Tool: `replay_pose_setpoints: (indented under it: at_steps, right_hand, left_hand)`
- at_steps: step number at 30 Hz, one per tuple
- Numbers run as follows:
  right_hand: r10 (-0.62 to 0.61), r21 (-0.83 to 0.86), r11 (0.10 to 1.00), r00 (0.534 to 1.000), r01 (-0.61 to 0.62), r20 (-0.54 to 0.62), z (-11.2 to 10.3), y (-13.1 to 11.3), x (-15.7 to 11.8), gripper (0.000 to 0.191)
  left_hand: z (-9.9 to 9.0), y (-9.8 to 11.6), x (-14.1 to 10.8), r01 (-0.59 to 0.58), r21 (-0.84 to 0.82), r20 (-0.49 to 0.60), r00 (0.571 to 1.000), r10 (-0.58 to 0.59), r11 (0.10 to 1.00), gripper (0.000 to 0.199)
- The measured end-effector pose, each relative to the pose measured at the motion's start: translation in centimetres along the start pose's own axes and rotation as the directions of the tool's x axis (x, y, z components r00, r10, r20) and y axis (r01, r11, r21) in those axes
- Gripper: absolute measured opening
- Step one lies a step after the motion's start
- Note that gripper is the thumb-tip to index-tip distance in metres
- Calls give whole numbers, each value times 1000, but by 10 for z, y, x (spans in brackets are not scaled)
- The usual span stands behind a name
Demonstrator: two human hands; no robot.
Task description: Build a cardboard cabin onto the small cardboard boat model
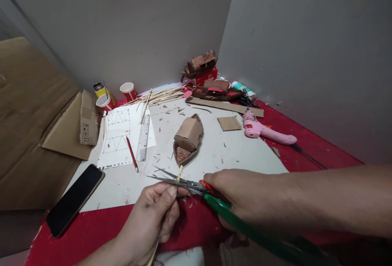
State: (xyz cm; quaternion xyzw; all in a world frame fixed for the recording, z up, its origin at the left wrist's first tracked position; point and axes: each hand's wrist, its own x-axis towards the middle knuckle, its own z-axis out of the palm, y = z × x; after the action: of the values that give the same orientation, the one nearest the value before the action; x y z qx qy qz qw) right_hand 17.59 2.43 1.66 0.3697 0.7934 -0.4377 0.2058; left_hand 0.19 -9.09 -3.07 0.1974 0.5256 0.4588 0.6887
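Observation:
My left hand (161,206) is closed in a pinch around a thin wooden stick (180,172), whose pale upper end pokes out above the thumb. The stick's lower end shows below the hand. In my right hand (226,188) is a pair of scissors (196,187) with green and orange handles. The blades are apart and the stick lies between them, just above my left thumb. Right behind the blades stands a small cardboard boat (188,139) with a rounded cabin roof and a reddish-brown deck at its near end.
On the left lie a phone (75,198), a pencil (132,154), a ruler (143,137) and a drawing sheet (118,135). Behind are paper cups (128,91), a bundle of sticks (165,95) and brown model boats (211,90). A pink glue gun (266,130) rests at right.

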Motion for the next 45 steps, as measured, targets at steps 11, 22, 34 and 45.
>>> replay_pose_setpoints:
  at_steps: [11,22,34,45]
  right_hand:
    - [202,-214,962,968,-169,146,-11,-19,2,27]
    - [75,-229,971,997,-65,36,-9,-9,2,25]
    - [121,-142,983,992,-114,40,-10,-8,3,19]
    - [209,-245,952,975,-185,79,-14,-18,7,27]
  left_hand:
    - [-19,0,4,170,-72,56,985,-166,983,35]
    - [-12,-3,0,68,-58,9,998,-68,996,40]
    - [-9,-3,5,63,-59,-15,998,-64,996,45]
    - [-23,-1,11,205,-47,63,977,-202,978,37]
